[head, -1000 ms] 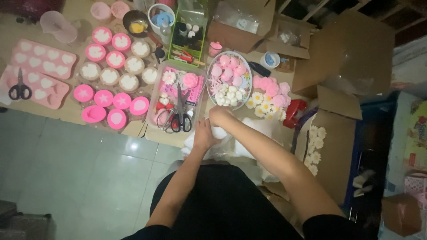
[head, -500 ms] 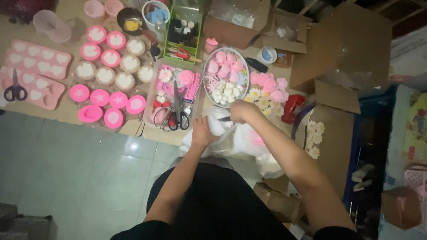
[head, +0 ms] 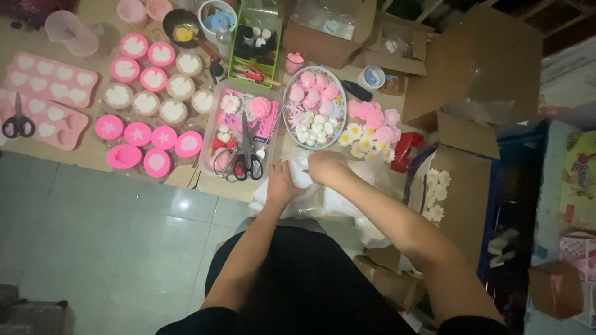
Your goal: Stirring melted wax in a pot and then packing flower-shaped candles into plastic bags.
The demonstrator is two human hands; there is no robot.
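Both my hands meet over a crumpled white plastic bag (head: pixel 338 201) lying just past my lap. My left hand (head: pixel 280 183) grips the bag's left side. My right hand (head: pixel 328 167) closes on its top, fingers curled into the white plastic. Just beyond the hands stands a round bowl (head: pixel 292 127) filled with pink and white flower-shaped pieces. A pile of pink roses and white daisy shapes (head: pixel 371 127) lies to the bowl's right. What is inside the bag is hidden.
A clear tray (head: pixel 211 133) with scissors (head: pixel 245 155) and pink flowers sits left of the bowl. Several round pink moulds (head: pixel 149 99) and a pink heart mould (head: pixel 46 99) cover the cardboard. Open cardboard boxes (head: pixel 472 74) stand right; a green caddy (head: pixel 251 43) behind.
My right hand has drawn back from the bowl's edge down onto the bag. The left hand stays on the bag. The view has shifted slightly.
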